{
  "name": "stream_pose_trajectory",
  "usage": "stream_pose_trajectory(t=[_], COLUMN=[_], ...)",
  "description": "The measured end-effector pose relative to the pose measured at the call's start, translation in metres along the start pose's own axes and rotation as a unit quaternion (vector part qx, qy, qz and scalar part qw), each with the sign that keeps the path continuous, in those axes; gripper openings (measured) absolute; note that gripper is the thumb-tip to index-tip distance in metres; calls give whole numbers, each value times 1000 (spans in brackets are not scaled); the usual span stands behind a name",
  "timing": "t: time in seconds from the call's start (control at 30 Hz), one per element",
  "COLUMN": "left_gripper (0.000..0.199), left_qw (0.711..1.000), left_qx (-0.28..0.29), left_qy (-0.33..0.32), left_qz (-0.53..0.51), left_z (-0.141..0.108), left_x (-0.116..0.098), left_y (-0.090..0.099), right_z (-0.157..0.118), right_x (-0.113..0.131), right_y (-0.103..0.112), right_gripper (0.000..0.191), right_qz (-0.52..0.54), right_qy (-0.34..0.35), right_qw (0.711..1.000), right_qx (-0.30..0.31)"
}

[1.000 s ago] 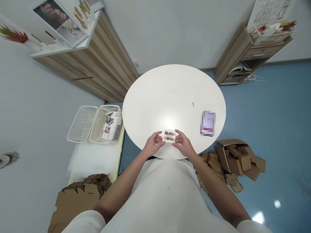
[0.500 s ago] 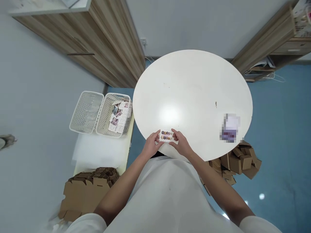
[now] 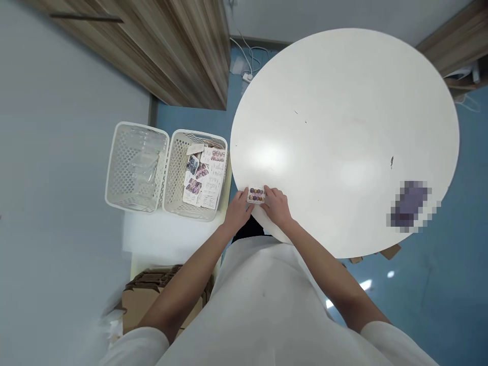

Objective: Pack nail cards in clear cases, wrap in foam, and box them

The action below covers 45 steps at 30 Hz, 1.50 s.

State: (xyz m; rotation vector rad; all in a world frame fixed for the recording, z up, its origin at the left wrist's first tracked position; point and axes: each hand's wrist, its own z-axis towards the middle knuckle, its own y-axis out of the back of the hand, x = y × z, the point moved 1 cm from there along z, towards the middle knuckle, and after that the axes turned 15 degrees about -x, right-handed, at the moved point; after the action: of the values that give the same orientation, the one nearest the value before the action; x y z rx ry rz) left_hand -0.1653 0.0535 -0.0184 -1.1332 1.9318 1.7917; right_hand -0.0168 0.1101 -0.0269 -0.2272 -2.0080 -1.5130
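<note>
Between my two hands is a small white card (image 3: 256, 194) with two rows of round purple and gold shapes on it. My left hand (image 3: 238, 209) pinches its left edge, thumb below and fingers above. On the other side, my right hand (image 3: 277, 206) grips the right edge with fingers closed. The card is over the near-left edge of the white round table (image 3: 343, 127). To the left, a white lattice basket (image 3: 173, 175) holds several similar white cards (image 3: 209, 178) with purple pictures and printed text.
A second white basket (image 3: 114, 168), with clear plastic pieces inside, adjoins the first. Folded brown cardboard boxes (image 3: 139, 305) are stacked at lower left. A blurred-out purple item (image 3: 410, 203) lies on the table's right side. A wooden cabinet (image 3: 179, 46) stands behind the baskets.
My view has turned left and come closer, so the table appears farther right and the baskets larger. Both hands still hold the card, which is now nearer the table's left rim.
</note>
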Motion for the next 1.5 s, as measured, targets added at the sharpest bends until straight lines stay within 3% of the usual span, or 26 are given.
stream_pose_trajectory(t=[0.13,0.23,0.37,0.47,0.9,1.5], left_gripper=[63,57,52,54,60,59], left_qw=[999,994,981,972,972,971], left_qx=[-17,-22,-2,12,-9,1], left_qy=[-42,-91,-150,-168,-116,-115], left_qz=[27,60,121,162,203,212], left_z=[-9,-21,-30,-26,11,19], left_x=[2,2,3,2,-1,-2], left_y=[-1,0,3,4,8,10], right_z=[-7,-20,-36,-35,10,13], right_x=[4,2,1,5,24,31], right_y=[1,5,5,1,-5,-6], right_gripper=[60,57,50,51,55,55], right_qz=[-10,5,-19,-47,-82,-100], right_qy=[2,41,101,106,78,55], right_qw=[1000,998,994,993,993,993], right_qx=[-19,-44,-45,-37,-36,-38])
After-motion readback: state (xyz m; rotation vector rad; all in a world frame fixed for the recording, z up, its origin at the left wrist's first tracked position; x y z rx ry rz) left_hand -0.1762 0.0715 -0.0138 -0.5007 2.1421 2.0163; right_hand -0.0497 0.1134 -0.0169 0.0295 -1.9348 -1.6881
